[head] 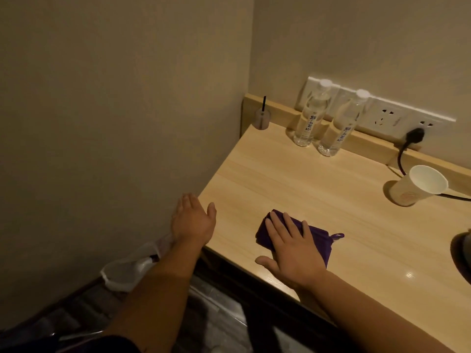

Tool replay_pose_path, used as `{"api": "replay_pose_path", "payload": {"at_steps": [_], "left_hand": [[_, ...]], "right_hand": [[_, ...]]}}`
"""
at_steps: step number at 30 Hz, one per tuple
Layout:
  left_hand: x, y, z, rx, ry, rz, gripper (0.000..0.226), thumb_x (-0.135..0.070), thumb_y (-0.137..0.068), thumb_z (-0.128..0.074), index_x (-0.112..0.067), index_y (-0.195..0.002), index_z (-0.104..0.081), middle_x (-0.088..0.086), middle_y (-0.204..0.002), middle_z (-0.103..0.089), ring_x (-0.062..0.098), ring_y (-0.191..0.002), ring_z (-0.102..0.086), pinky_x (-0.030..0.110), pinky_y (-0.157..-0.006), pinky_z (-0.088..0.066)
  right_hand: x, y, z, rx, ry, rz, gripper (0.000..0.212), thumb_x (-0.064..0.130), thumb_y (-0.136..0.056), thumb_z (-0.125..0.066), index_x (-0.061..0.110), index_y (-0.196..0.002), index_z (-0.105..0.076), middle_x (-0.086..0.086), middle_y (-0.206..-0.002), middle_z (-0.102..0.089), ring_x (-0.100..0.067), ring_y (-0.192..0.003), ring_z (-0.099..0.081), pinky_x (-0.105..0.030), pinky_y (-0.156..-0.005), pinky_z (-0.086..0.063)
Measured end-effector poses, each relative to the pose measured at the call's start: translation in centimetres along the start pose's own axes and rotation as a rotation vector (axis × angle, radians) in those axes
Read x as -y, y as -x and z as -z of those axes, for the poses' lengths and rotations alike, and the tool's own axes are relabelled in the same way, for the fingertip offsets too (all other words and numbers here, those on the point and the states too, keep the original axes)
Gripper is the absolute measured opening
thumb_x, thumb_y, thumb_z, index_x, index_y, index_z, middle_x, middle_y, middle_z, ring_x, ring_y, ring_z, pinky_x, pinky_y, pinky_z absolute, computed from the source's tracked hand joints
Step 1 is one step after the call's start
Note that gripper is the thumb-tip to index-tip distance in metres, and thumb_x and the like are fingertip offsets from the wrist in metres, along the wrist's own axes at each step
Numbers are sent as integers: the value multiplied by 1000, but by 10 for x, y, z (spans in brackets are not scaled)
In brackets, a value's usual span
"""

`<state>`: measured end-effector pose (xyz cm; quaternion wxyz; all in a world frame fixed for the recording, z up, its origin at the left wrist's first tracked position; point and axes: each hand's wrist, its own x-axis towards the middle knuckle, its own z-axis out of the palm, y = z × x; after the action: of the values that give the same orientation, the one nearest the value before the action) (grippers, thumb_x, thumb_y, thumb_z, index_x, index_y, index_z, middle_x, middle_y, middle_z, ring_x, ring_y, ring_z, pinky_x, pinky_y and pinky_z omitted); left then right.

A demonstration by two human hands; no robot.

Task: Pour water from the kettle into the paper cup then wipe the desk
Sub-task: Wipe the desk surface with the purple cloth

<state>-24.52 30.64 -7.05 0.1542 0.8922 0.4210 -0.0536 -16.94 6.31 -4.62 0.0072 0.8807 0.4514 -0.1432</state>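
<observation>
Your right hand (293, 248) lies flat, fingers (277, 225) spread, pressing a folded dark purple cloth (316, 235) with a small hanging loop onto the pale wooden tabletop (318, 182), well short of the white paper cup (418, 186); your left hand (192, 221) hovers open, empty, left of the cloth

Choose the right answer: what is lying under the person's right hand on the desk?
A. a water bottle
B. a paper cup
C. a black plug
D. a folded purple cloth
D: the right hand lies flat on a folded purple cloth near the front edge of the desk, while the paper cup stands apart at the far right.
</observation>
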Motion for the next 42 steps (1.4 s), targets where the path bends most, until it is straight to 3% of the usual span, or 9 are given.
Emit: {"api": "replay_pose_path", "payload": {"at_steps": [4,9,12,14,16,18,24,30,42], "left_hand": [[-5,-8,8,38,61,91,68,-55,-98,-18,-6,-139,-39,17,-139,-49,37,-120,-51,46,-92,-43],[-10,-7,9,-72,32,105,59,-50,-99,-18,-6,-120,-52,18,-114,-64,37,-98,-61,41,-76,-47],[-11,-7,9,-99,13,109,58,-50,-99,-19,-7,-114,-54,17,-104,-66,36,-90,-62,40,-72,-48],[-12,-7,10,-100,15,119,57,-50,-99,-20,-7,-113,-55,16,-102,-67,36,-89,-63,38,-69,-44],[-13,-6,9,-115,18,119,54,-50,-99,-22,-8,-112,-55,15,-103,-67,35,-90,-63,37,-67,-39],[-12,-6,8,-130,21,117,52,-49,-99,-24,-9,-110,-56,15,-103,-67,35,-90,-63,37,-67,-37],[-9,-12,0,-155,21,143,51,-51,-97,-26,-12,-110,-57,12,-102,-68,34,-89,-64,37,-70,-47],[-10,-20,-2,-45,-32,216,54,-55,-98,-19,-17,-121,-49,9,-110,-65,31,-97,-63,35,-74,-46],[-9,-10,3,-153,-2,116,55,-47,-99,-21,-8,-112,-56,17,-104,-66,35,-90,-61,37,-66,-37]], "right_hand": [[11,38,-20,1,33,124,93,78,-82,-36,12,-147,-31,-9,-154,-28,-34,-140,-30,-56,-106,-15],[22,77,-35,11,-74,230,71,40,-77,-55,24,-143,-34,3,-147,-42,-20,-133,-36,-35,-111,-11],[15,63,8,-93,-725,5,52,17,-85,-57,43,-129,-47,27,-122,-60,1,-115,-52,-10,-97,-27],[0,41,47,-150,-1136,-246,42,14,-92,-57,45,-120,-59,28,-105,-69,0,-100,-63,-21,-93,-44],[-24,5,77,-160,-1478,-377,28,15,-95,-55,28,-117,-66,1,-99,-75,-25,-95,-69,-44,-90,-50],[-43,-41,108,-215,-1564,-400,21,17,-95,-54,25,-111,-67,-10,-103,-73,-34,-97,-66,-51,-91,-49],[-57,-196,129,-426,-755,-153,40,21,-98,-47,23,-138,-46,-8,-122,-62,-28,-112,-55,-36,-89,-42],[-48,-271,61,-128,-50,128,58,47,-99,-30,22,-150,-21,-4,-157,-27,-31,-143,-21,-50,-113,-16],[34,-53,-8,-126,-71,460,57,44,-93,-38,21,-145,-37,-2,-153,-35,-22,-141,-30,-43,-114,-15]]}}
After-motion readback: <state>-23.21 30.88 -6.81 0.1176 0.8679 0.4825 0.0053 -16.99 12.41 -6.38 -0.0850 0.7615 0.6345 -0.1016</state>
